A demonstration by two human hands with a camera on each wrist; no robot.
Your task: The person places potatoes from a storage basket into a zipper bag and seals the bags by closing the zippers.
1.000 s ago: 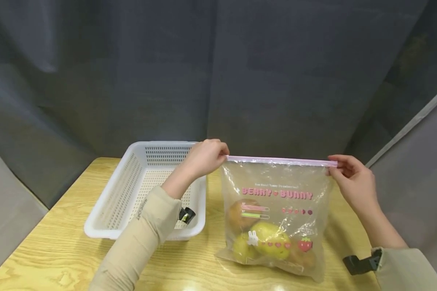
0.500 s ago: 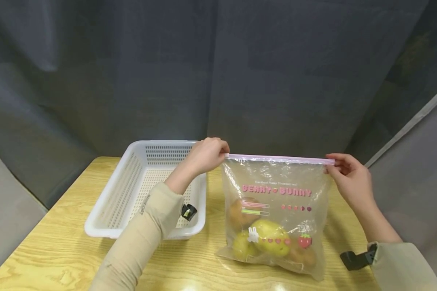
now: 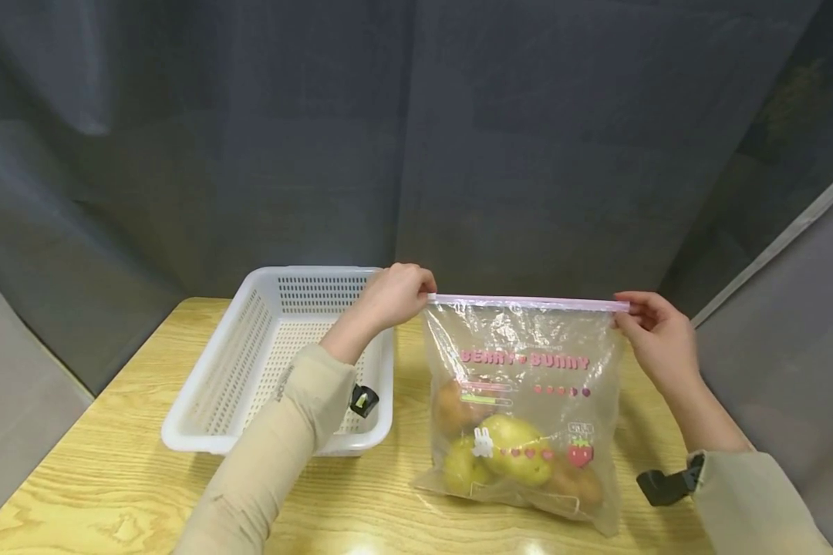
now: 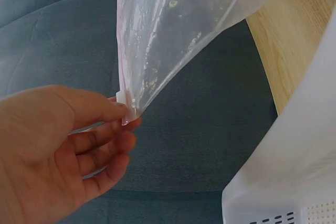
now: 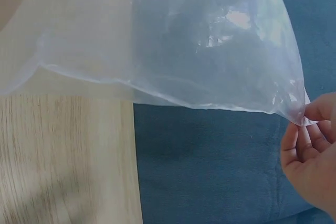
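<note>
A clear zip bag (image 3: 527, 331) with pink "Berry Bunny" print stands on the table, its pink zip edge (image 3: 521, 301) stretched level across the top. Several fruits, yellow (image 3: 517, 451) and orange-brown (image 3: 451, 405), lie at its bottom behind the plastic. My left hand (image 3: 399, 293) pinches the top left corner; in the left wrist view, thumb and forefinger hold that corner beside a small white slider (image 4: 121, 98). At the other end my right hand (image 3: 655, 335) pinches the top right corner between thumb and fingers, as the right wrist view also shows for the bag's corner (image 5: 294, 111).
A white perforated plastic basket (image 3: 208, 370) sits to the left of the bag, partly behind my left forearm. Both rest on a wooden table (image 3: 361, 509). Dark fabric (image 3: 403, 139) hangs behind the table, and a grey panel (image 3: 791, 339) stands at the right.
My right hand has shifted slightly to the left with its bag corner. The bag's upper front has slackened and bulged a little; my left hand stays nearly still on its corner.
</note>
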